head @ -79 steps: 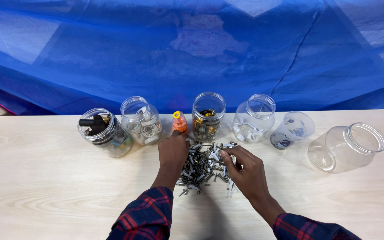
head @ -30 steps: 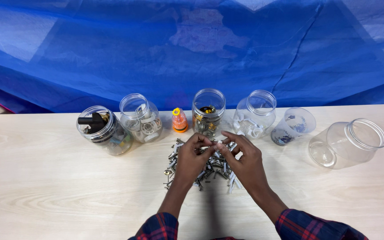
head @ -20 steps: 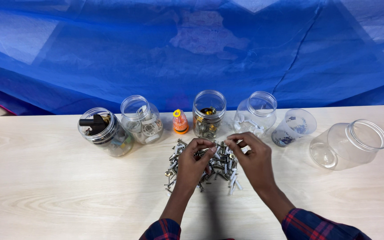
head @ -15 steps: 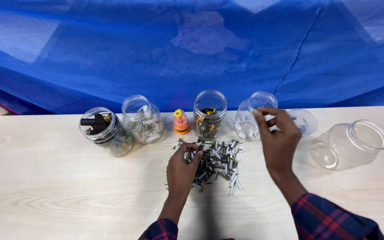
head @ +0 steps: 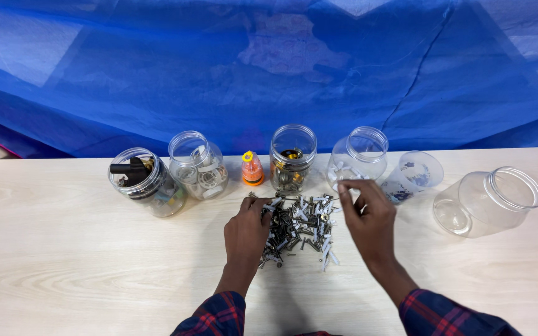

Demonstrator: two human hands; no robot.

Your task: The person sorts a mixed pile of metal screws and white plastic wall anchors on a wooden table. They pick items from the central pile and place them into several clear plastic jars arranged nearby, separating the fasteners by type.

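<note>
A heap of dark screws and white wall plugs lies in the middle of the light wooden table. My left hand rests on the heap's left side, fingers curled among the screws. My right hand hovers at the heap's right edge, fingers bent and apart, nothing visible in it. Just behind it stands a clear jar with white plugs inside, and a clear jar of brass-coloured parts stands behind the heap.
More clear jars line the back: one with black and mixed parts, one with white rings, a tilted cup, an empty jar on its side. A small orange bottle stands between them. Blue tarp hangs behind.
My right hand went from the heap up to the jar with white plugs, then came back down to the heap's right edge. My left hand stayed on the heap.
</note>
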